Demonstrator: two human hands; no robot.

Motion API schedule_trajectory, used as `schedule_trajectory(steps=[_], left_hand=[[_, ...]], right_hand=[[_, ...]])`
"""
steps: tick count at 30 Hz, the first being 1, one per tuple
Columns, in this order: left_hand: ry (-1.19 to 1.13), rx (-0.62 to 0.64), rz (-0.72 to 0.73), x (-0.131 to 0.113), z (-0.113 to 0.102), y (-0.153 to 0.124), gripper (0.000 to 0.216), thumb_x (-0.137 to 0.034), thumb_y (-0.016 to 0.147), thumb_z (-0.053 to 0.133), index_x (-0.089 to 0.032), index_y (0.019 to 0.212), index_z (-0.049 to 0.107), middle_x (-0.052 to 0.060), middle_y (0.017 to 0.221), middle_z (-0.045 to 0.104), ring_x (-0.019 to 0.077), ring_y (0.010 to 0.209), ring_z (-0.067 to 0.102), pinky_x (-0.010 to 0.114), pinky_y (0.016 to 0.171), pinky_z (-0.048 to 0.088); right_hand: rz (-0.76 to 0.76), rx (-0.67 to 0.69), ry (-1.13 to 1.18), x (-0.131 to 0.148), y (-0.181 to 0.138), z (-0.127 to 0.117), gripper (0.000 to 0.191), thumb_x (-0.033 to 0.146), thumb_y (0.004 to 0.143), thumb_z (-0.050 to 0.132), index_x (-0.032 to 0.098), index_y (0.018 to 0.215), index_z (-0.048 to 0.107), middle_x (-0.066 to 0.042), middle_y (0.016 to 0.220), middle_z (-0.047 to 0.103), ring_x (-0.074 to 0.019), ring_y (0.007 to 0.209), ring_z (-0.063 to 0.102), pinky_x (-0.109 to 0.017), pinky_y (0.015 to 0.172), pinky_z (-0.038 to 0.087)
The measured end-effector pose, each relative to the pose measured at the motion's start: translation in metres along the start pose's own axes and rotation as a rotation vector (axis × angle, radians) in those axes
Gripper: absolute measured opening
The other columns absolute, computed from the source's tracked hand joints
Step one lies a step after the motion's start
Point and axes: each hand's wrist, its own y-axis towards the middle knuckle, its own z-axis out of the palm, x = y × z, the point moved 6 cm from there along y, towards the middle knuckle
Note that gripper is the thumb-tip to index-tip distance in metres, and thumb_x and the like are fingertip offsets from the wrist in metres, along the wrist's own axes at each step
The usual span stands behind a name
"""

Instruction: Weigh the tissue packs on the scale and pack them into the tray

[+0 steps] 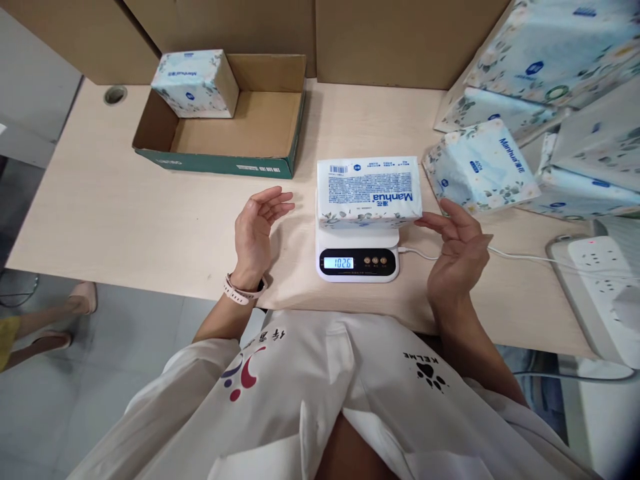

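Note:
A white tissue pack (369, 190) printed "Manhua" lies on a small white digital scale (358, 257) whose lit display reads 102.6. My left hand (256, 230) hovers open to the left of the pack, palm turned toward it, holding nothing. My right hand (456, 250) is open at the pack's right end, its fingertips at or just off the wrapper. A watch band circles my left wrist.
An open cardboard box (220, 143) with a green rim stands at the back left with one tissue pack (195, 83) inside. Several tissue packs (525, 113) are piled at the right. A white power strip (605, 293) and the scale's cable (525, 259) lie right.

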Motion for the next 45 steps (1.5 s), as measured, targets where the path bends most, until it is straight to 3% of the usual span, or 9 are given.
schedule_trajectory(steps=[22,30,35,39,45], left_hand=[[0.013,-0.019,0.005,0.000,-0.001,0.001,0.049,-0.068,0.095,0.069,-0.023,0.107,0.083,0.008,0.108,0.086,0.0236,0.100,0.082,0.040,0.099,0.064],[0.022,-0.002,0.006,-0.001,-0.002,0.000,0.047,-0.066,0.097,0.068,-0.023,0.109,0.084,0.008,0.111,0.086,0.0243,0.102,0.082,0.042,0.101,0.064],[0.038,0.006,0.005,0.000,-0.002,0.000,0.048,-0.067,0.098,0.067,-0.025,0.111,0.085,0.008,0.115,0.087,0.0251,0.110,0.082,0.042,0.107,0.062],[0.060,0.039,0.011,0.001,0.000,-0.002,0.050,-0.069,0.099,0.066,-0.026,0.113,0.086,0.008,0.120,0.086,0.0262,0.119,0.080,0.044,0.112,0.059],[0.107,0.009,0.000,0.001,-0.001,-0.002,0.051,-0.070,0.099,0.062,-0.026,0.111,0.086,0.008,0.120,0.086,0.0258,0.117,0.080,0.043,0.109,0.060]], right_hand=[[0.011,-0.013,0.013,0.000,0.001,-0.002,0.065,0.063,0.111,0.030,0.023,0.140,0.072,-0.008,0.111,0.086,-0.0290,0.107,0.081,-0.068,0.126,0.041],[0.000,0.007,0.039,-0.003,0.001,-0.001,0.064,0.063,0.110,0.032,0.024,0.141,0.074,-0.008,0.111,0.086,-0.0296,0.105,0.081,-0.068,0.121,0.045],[0.005,-0.027,0.005,-0.004,0.001,-0.001,0.075,0.073,0.107,0.029,0.022,0.135,0.076,-0.009,0.108,0.086,-0.0310,0.101,0.082,-0.064,0.113,0.053],[0.019,0.021,0.044,-0.002,0.000,0.003,0.069,0.070,0.109,0.033,0.024,0.140,0.075,-0.010,0.119,0.085,-0.0299,0.109,0.081,-0.059,0.112,0.054],[0.003,0.020,0.028,0.003,-0.001,0.001,0.069,0.071,0.110,0.030,0.026,0.139,0.074,-0.008,0.117,0.085,-0.0287,0.109,0.081,-0.059,0.112,0.055]])
